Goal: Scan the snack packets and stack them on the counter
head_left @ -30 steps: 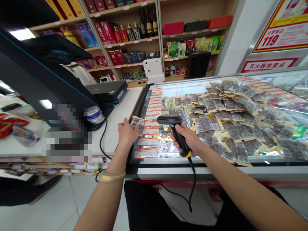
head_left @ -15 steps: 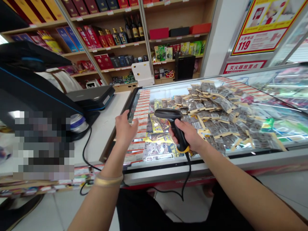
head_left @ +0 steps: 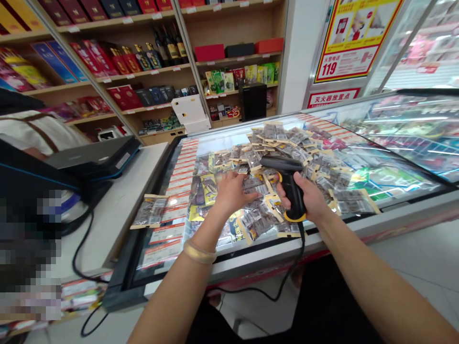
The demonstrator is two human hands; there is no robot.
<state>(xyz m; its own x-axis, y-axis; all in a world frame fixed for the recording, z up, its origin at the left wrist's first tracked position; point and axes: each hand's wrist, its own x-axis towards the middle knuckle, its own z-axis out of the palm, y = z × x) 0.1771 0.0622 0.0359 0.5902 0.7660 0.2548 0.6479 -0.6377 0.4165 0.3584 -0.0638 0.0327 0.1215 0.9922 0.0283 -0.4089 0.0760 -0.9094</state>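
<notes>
My left hand (head_left: pixel 231 192) reaches over the near left side of a heap of small clear snack packets (head_left: pixel 254 217), fingers spread and holding nothing I can see. Whether its fingertips touch a packet I cannot tell. In my right hand (head_left: pixel 311 197) is a black barcode scanner (head_left: pixel 294 191) with yellow trim, held by its handle, its head pointing left above the packets. The scanner's cable (head_left: pixel 301 243) hangs down over the front edge. One single packet (head_left: pixel 149 211) lies apart at the left, across the glass top's dark frame.
The packets rest on a glass-topped freezer (head_left: pixel 211 134) with a strip of price labels (head_left: pixel 181 179). A counter (head_left: pixel 145 165) at the left carries a black device (head_left: pixel 96 155). Behind stand shelves with boxes and bottles (head_left: pixel 168 45). Someone in a white top (head_left: pixel 21 131) is at far left.
My left hand has moved right, from the freezer's left edge to the heap. A single packet now shows at that edge. The view has turned right; the scanner stays in my right hand.
</notes>
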